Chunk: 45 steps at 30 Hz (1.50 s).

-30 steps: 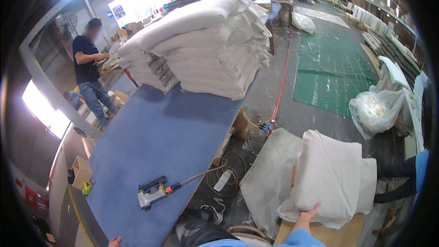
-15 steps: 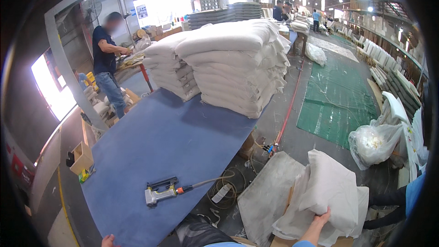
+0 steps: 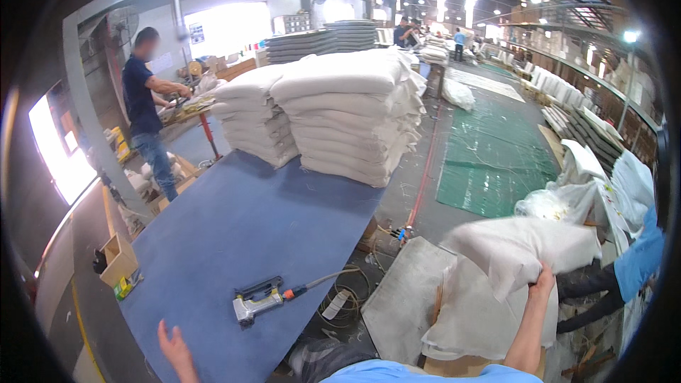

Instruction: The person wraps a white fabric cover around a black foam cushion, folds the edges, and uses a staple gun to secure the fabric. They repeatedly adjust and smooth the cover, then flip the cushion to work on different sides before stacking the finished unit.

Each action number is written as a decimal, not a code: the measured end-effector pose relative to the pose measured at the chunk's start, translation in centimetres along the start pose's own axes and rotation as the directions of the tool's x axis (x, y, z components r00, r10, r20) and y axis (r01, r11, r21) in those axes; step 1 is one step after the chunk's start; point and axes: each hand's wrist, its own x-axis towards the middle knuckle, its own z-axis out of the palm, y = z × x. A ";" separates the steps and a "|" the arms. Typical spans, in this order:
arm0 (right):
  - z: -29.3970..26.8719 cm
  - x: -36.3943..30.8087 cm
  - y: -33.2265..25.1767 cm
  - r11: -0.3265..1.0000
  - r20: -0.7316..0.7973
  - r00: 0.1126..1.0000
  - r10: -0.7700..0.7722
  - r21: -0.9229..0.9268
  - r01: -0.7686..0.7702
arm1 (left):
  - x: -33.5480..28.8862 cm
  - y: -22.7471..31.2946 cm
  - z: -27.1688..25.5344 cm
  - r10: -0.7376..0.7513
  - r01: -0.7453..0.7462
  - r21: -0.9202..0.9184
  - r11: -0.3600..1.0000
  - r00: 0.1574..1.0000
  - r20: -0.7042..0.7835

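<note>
A white fabric-covered cushion (image 3: pixel 528 245) hangs in the air on the right, blurred along its far left edge. My right hand (image 3: pixel 543 281) is shut on its near edge. Lower left, my left hand (image 3: pixel 174 349) is open with its fingers apart, over the near part of the blue-topped table (image 3: pixel 213 241). Nothing is in it. Between my two hands, nearer the left one, a pneumatic staple gun (image 3: pixel 257 302) lies on the table, joined to an air hose (image 3: pixel 323 279). Below the raised cushion lies more white fabric-covered padding (image 3: pixel 472 315).
Tall stacks of white cushions (image 3: pixel 340 120) fill the table's far end. A wooden box (image 3: pixel 118 259) is at its left edge. A co-worker in dark clothes (image 3: pixel 145 103) stands at the far left. Another person in a blue shirt (image 3: pixel 638 248) is close on my right.
My right hand has lifted the cushion off the pile, up and away from me. My left hand has risen from the table's near edge, its fingers spreading. The view has shifted slightly.
</note>
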 end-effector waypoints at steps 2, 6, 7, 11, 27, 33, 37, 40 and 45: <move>0.8 -3.1 -0.7 0.996 0.006 1.000 -0.023 -0.085 0.024 | -2.3 3.3 7.7 0.029 0.001 -0.171 0.985 0.985 0.170; 3.7 -9.9 -5.2 0.997 0.279 0.959 0.052 -0.068 -0.034 | -7.3 15.4 15.7 0.069 0.282 -0.392 0.876 0.731 0.679; 5.4 -12.2 -5.4 0.992 0.343 0.931 0.127 -0.065 -0.112 | -7.6 17.1 16.3 0.112 0.301 -0.402 0.865 0.665 0.738; 8.0 -20.1 -9.5 0.984 0.504 0.848 0.161 -0.150 -0.098 | -7.8 22.1 19.4 0.080 0.410 -0.356 0.839 0.556 0.828; 26.9 -38.4 -3.0 0.737 0.738 0.087 0.670 -0.674 0.039 | -15.9 9.2 -1.4 -0.327 0.683 -0.690 0.239 0.726 0.605; 32.9 -44.6 3.2 0.698 0.633 -0.332 0.700 -0.705 0.126 | -19.9 6.6 -3.0 -0.476 0.524 -0.773 0.359 0.815 0.331; 34.6 -49.8 4.7 0.664 0.547 -0.409 0.730 -0.709 0.236 | -21.5 4.4 -3.4 -0.540 0.492 -0.814 0.308 0.795 0.276; 35.6 -51.9 7.8 0.610 0.447 -0.463 0.765 -0.734 0.299 | -22.2 3.4 -4.0 -0.563 0.504 -0.787 0.356 0.788 0.250; 35.5 -56.0 7.8 0.623 0.449 -0.433 0.782 -0.593 0.511 | -24.0 0.0 -7.0 -0.591 0.546 -0.567 0.617 0.797 0.125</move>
